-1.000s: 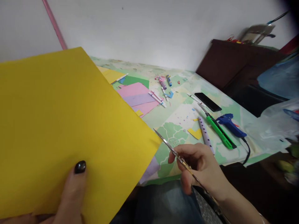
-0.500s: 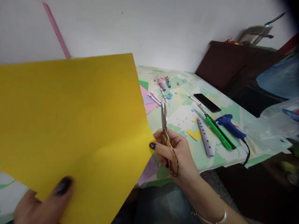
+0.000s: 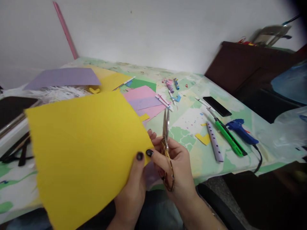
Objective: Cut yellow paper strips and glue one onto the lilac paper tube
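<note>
A large sheet of yellow paper point(image 3: 88, 150) is held up in front of me, above the table's near edge. My left hand point(image 3: 133, 188) grips its lower right edge, thumb on the front face. Just beside it, my right hand point(image 3: 177, 166) pinches the sheet's right corner between thumb and fingers. That same hand also carries gold-handled scissors point(image 3: 166, 140), their blades pointing up and away, slightly apart and clear of the paper. The fingers behind the sheet are partly hidden.
On the patterned table lie a purple dotted paper tube point(image 3: 215, 142), a green box cutter point(image 3: 229, 137), a blue glue gun point(image 3: 242, 131) with its cord, and a black phone point(image 3: 217, 106). Further back are several markers point(image 3: 163, 103), pink paper point(image 3: 141, 92) and purple paper point(image 3: 64, 77).
The yellow sheet has moved down and looks smaller, uncovering papers behind it. My left hand has shifted right along the sheet, close to my right hand, which still holds the corner and scissors.
</note>
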The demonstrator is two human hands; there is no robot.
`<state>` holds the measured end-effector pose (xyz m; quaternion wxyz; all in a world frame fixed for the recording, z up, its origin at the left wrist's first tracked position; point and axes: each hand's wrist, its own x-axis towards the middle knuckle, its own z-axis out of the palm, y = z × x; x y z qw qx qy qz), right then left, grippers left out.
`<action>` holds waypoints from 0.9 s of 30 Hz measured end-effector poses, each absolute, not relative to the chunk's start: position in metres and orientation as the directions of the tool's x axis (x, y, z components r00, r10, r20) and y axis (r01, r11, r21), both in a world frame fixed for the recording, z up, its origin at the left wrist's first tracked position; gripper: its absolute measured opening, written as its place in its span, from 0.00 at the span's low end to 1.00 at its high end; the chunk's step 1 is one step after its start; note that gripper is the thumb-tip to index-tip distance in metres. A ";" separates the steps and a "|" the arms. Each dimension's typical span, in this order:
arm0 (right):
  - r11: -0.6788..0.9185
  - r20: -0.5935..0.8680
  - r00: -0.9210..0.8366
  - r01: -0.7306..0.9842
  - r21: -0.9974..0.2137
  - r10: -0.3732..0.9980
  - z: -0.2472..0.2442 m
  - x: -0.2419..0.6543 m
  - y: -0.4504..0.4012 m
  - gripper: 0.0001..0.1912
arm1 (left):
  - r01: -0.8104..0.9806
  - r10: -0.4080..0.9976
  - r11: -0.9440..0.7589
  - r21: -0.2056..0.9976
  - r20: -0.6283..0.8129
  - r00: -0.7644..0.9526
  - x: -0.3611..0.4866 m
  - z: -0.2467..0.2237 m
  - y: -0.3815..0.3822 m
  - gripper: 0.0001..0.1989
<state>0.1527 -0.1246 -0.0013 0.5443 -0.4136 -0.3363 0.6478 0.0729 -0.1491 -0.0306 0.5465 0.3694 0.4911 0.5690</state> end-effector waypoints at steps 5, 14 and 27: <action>-0.089 -0.074 -0.056 -0.344 -0.935 0.996 -0.004 0.156 -0.133 0.09 | -0.410 0.948 -0.068 0.910 -0.069 -0.310 0.073 -0.025 -0.145 0.23; 0.098 0.096 -0.081 0.017 -0.995 0.992 -0.020 0.168 -0.165 0.11 | -0.647 0.907 -0.134 0.751 -0.170 -0.385 0.077 0.000 -0.156 0.20; 0.454 0.616 0.037 0.640 -0.619 0.787 -0.018 0.161 -0.164 0.18 | -0.674 0.911 -0.099 0.732 -0.206 -0.357 0.074 0.003 -0.155 0.19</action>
